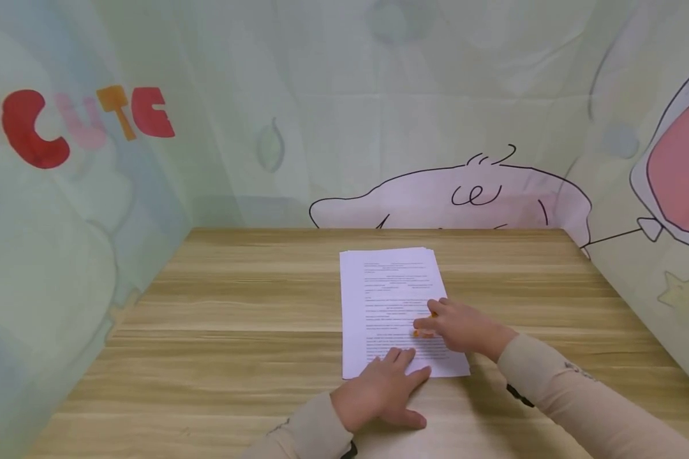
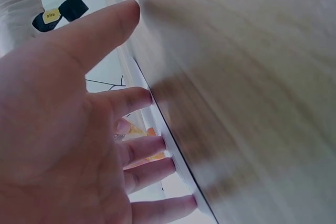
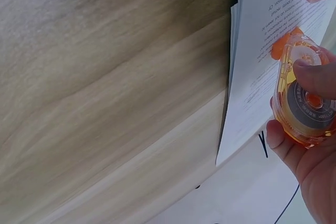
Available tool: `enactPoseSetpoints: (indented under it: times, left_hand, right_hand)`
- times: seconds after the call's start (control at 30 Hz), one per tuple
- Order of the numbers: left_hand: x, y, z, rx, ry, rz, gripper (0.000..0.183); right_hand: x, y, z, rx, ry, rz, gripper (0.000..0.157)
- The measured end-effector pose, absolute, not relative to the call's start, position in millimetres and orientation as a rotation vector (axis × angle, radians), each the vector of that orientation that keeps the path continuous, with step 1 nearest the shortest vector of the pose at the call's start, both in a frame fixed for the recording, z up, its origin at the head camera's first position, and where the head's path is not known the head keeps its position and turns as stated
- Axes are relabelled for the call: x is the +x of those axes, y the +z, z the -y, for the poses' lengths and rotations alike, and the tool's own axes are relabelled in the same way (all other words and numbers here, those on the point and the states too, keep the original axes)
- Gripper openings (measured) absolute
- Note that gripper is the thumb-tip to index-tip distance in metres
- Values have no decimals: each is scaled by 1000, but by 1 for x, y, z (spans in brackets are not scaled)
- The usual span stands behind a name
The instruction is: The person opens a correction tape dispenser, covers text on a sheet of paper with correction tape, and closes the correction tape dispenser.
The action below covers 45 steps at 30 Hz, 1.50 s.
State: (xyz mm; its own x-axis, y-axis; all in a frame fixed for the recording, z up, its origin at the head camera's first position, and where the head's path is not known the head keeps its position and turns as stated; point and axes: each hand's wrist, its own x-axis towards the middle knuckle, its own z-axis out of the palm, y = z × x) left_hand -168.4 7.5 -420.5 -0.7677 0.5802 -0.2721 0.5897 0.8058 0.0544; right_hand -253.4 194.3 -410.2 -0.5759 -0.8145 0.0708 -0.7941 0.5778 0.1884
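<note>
A stack of printed paper sheets (image 1: 353, 306) lies on the wooden table, with lines of small text and some blank gaps among them. My right hand (image 1: 459, 325) grips a clear orange correction tape dispenser (image 3: 307, 106) between thumb and fingers. Its orange tip end (image 3: 281, 46) is at the printed text on the top sheet. With fingers spread, my left hand (image 1: 385, 392) rests at the near edge of the stack. In the left wrist view, the left fingertips (image 2: 155, 174) touch the paper's edge, while the thumb reaches out over the wood.
The wooden tabletop (image 1: 235, 306) extends around the paper on all sides. Behind it hangs a pale printed cloth backdrop (image 1: 235, 127) with cartoon drawings and coloured letters. Both forearms wear beige sleeves (image 1: 585, 395), with a dark strap at each wrist.
</note>
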Motion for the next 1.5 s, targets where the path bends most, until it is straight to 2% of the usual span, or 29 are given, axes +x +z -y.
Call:
enactPoseSetpoints:
  times: [0.33, 1.0, 1.5]
  left_hand:
    - [-169, -422, -6, 906, -57, -2726, 76]
    - [-170, -427, -7, 901, -41, -2721, 76]
    - [-172, -424, -7, 894, -19, -2686, 77]
  right_hand:
    - [-253, -411, -205, 1324, -241, 2662, 44]
    - [-248, -416, -233, 1288, -159, 2633, 32]
    - [-245, -414, -238, 1222, -129, 2706, 31]
